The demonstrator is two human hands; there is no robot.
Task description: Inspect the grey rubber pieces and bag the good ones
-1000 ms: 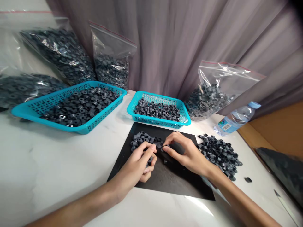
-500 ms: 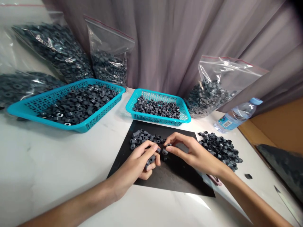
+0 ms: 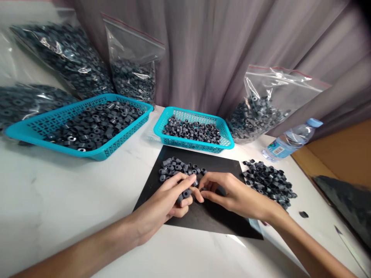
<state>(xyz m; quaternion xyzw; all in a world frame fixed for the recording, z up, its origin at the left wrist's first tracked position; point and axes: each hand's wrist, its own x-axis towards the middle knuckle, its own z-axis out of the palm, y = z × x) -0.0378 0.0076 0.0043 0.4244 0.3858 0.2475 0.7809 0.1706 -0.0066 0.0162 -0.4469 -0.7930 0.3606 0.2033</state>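
Observation:
My left hand (image 3: pixel 176 195) is curled around several small dark grey rings (image 3: pixel 184 196) over a black mat (image 3: pixel 197 222). Just to its right, my right hand (image 3: pixel 223 189) pinches a small dark piece (image 3: pixel 203 190), partly covered by the fingers. The fingertips of both hands almost meet. Behind them on the mat lies a pile of grey rings (image 3: pixel 174 166), and a few more stretch toward the right hand.
Two blue baskets (image 3: pixel 101 154) (image 3: pixel 194 146) hold dark pieces. Clear bags (image 3: pixel 133 77) (image 3: pixel 255 116) of pieces stand along the curtain. On the right are a loose pile of black rings (image 3: pixel 269 181), a water bottle (image 3: pixel 290 141) and a single black ring (image 3: pixel 303 214).
My right hand has moved slightly down, closer to my left fingertips. A finger of my left hand now reaches out toward the right hand's pinch.

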